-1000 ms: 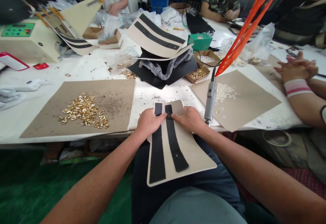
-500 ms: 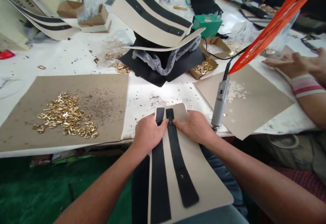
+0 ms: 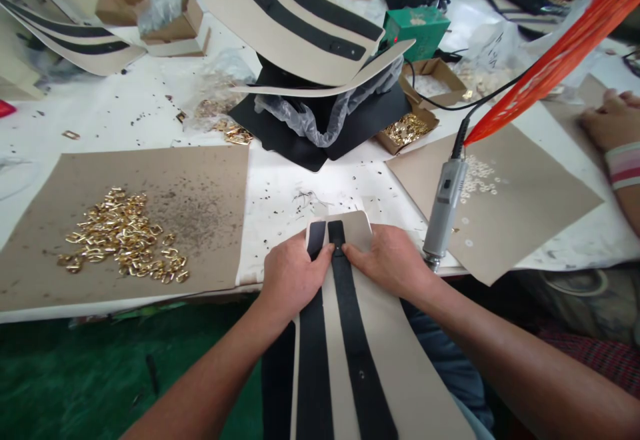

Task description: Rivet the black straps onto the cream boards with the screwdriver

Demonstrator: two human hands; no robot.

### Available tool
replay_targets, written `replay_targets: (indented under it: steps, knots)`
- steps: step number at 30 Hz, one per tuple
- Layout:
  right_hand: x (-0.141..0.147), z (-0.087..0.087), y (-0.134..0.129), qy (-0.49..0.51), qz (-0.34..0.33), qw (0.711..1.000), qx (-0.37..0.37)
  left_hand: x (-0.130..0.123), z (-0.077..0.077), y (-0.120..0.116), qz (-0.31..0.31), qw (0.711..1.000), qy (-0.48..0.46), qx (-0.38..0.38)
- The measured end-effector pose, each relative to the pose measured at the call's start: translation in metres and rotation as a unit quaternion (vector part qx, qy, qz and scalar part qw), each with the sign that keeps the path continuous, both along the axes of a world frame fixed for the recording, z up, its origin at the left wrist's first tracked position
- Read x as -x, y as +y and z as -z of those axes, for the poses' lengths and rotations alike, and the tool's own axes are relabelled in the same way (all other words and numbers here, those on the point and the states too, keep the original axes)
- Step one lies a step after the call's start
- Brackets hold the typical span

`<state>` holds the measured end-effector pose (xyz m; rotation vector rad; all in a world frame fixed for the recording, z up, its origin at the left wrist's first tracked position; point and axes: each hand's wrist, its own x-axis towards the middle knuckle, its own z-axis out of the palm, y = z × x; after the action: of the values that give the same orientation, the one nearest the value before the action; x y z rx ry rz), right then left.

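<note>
Cream sheet [image 3: 400, 387] with black straps [image 3: 353, 333] lies with its top end at the near edge of the white table [image 3: 280, 227], bottom centre of my feed, and runs down over the person's lap and out of frame. Both hands rest palm down on its upper end, neither clenched, though I cannot tell whether they grip it or only press. The left hand [image 3: 295, 277] covers the left strap, and the right hand [image 3: 390, 260] sits just right of the other strap, the two nearly touching.

Just right of them lies a grey power tool [image 3: 445, 207] on brown paper [image 3: 540, 213] with small white rings [image 3: 477, 177]. Left of centre, gold buckles [image 3: 117, 233] lie heaped on more brown paper [image 3: 200, 180]. Upper centre, curved cream panels [image 3: 290, 27] sit on a black pad [image 3: 310, 120] beside a green box [image 3: 416, 32]. At the right edge is a co-worker's hand [image 3: 613, 120].
</note>
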<state>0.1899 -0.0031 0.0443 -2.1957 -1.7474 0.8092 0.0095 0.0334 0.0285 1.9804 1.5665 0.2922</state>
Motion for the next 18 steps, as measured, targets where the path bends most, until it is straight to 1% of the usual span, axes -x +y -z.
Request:
replay_targets:
  steps: [7, 11, 13, 15, 17, 18]
  knots:
    - [0.001, -0.002, 0.002, -0.008, 0.008, 1.0, 0.014, -0.004, -0.004, 0.005, 0.0, 1.0, 0.01, 0.017]
    - [0.001, -0.004, 0.003, -0.005, 0.003, 1.0, 0.007, -0.004, -0.004, 0.006, -0.002, 1.0, -0.009, 0.02]
    - [0.001, -0.004, 0.004, -0.013, 0.007, 1.0, 0.006, -0.002, -0.005, 0.006, -0.002, 1.0, -0.025, 0.009]
    - [0.001, -0.003, 0.004, -0.019, 0.016, 1.0, 0.007, -0.001, -0.008, 0.005, -0.012, 0.999, -0.024, -0.044]
    - [0.002, 0.0, 0.004, 0.002, 0.036, 0.999, 0.001, 0.001, -0.013, 0.002, -0.012, 0.988, -0.01, -0.153]
    - [0.001, 0.002, 0.004, 0.032, 0.046, 0.998, -0.006, 0.001, -0.015, 0.0, 0.002, 0.977, -0.006, -0.212]
